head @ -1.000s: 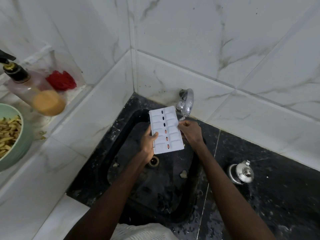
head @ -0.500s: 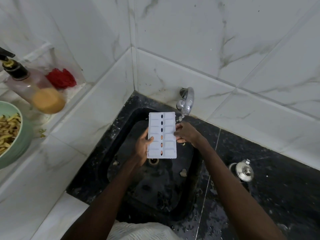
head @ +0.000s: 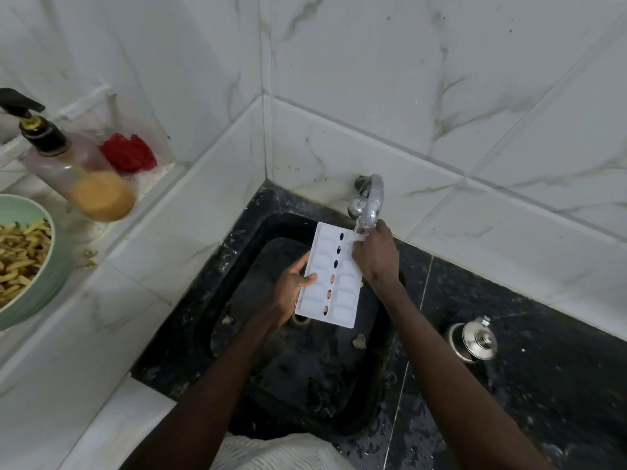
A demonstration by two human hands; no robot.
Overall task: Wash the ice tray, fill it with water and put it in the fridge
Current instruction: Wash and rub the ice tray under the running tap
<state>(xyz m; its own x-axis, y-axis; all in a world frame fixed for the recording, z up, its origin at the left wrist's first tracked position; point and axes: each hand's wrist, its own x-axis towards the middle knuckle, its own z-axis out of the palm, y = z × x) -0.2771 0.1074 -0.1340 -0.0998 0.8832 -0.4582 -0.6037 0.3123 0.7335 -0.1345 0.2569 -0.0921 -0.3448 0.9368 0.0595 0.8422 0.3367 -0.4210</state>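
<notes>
The white plastic tray [head: 330,276], a flat rectangle with rounded bumps and oval holes, is held above the black speckled sink [head: 244,232]. The left hand [head: 291,286] grips its left edge, thumb on top. The right hand [head: 375,256] pinches its top corner under the shiny curved tap [head: 371,198].

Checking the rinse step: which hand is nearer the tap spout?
Right. The right hand is just below the tap; the left hand holds the ice tray's left edge, farther off.
</notes>
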